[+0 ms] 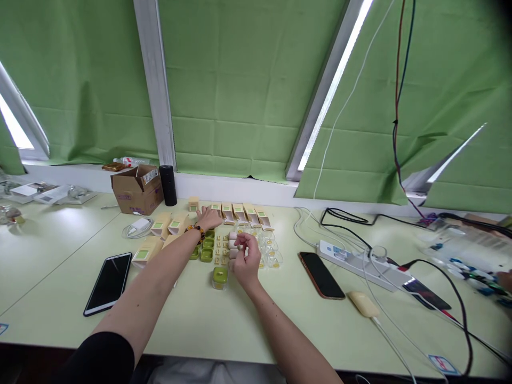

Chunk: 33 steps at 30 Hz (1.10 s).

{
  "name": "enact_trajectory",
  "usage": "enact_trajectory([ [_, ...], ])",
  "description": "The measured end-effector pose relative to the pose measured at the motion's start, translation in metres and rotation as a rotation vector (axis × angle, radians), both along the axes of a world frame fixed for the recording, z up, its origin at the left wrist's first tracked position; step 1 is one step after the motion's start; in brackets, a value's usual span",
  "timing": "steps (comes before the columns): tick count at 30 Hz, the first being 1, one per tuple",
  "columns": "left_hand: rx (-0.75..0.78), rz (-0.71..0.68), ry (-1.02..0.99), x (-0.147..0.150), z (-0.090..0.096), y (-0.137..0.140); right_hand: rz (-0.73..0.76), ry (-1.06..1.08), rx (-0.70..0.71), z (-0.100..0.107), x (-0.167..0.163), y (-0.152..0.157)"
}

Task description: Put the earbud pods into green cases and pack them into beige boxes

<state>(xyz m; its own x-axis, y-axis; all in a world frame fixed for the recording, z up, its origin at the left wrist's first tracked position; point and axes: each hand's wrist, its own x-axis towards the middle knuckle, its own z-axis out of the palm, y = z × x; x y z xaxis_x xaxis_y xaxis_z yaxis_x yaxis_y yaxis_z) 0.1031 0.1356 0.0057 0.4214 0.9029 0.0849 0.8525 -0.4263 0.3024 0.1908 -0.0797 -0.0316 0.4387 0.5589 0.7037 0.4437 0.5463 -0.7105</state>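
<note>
My left hand (208,218) reaches to the row of small yellow cardboard boxes (239,213), its fingers stretched forward and nothing clearly held. A beaded bracelet (196,229) circles its wrist. My right hand (248,260) is held with bent fingers beside a column of whitish pieces (232,244); whatever its fingers hold, if anything, is hidden. Between the hands lie green open trays (207,254) and rows of small gold-coloured pieces (218,252). Clear shells with yellow spots (273,256) lie right of my right hand. Nearer stands a green-topped clear cube (220,277).
More yellow boxes (147,250) lie by my left forearm, near a phone (108,282). A brown carton (138,189) and black cylinder (168,185) stand behind. Rightward are another phone (322,274), a power strip (360,265), a cream device (363,304) and tangled cables.
</note>
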Motion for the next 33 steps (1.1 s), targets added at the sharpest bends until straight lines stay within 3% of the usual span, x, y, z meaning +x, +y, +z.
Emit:
enact_trajectory([
  [5, 0.115, 0.001, -0.078, -0.007, 0.006, -0.006, -0.001, 0.004, -0.008, 0.001, 0.001, 0.001],
  [9, 0.268, 0.023, -0.161, -0.024, 0.02, -0.027, -0.009, 0.01, -0.032, 0.004, 0.001, 0.0],
  [12, 0.402, 0.009, -0.201, -0.045, 0.027, -0.058, 0.002, 0.035, -0.061, 0.011, 0.0, -0.002],
  [13, 0.512, -0.04, -0.21, -0.053, 0.028, -0.071, 0.019, 0.053, -0.076, 0.014, 0.0, -0.003],
  [15, 0.678, -0.123, -0.208, -0.069, 0.026, -0.098, 0.076, 0.114, -0.1, 0.02, -0.001, -0.004],
  [18, 0.781, -0.175, -0.204, -0.087, 0.022, -0.135, 0.207, 0.263, -0.119, 0.025, -0.003, -0.001],
  [24, 0.822, -0.206, -0.205, -0.093, 0.014, -0.179, 0.395, 0.463, -0.2, 0.025, -0.009, 0.004],
  [29, 0.842, -0.341, -0.193, -0.086, 0.007, -0.196, 0.406, 0.503, -0.198, 0.027, -0.01, -0.001],
  [33, 0.772, -0.47, -0.281, -0.088, 0.01, -0.197, 0.409, 0.562, -0.177, 0.03, -0.007, -0.004],
])
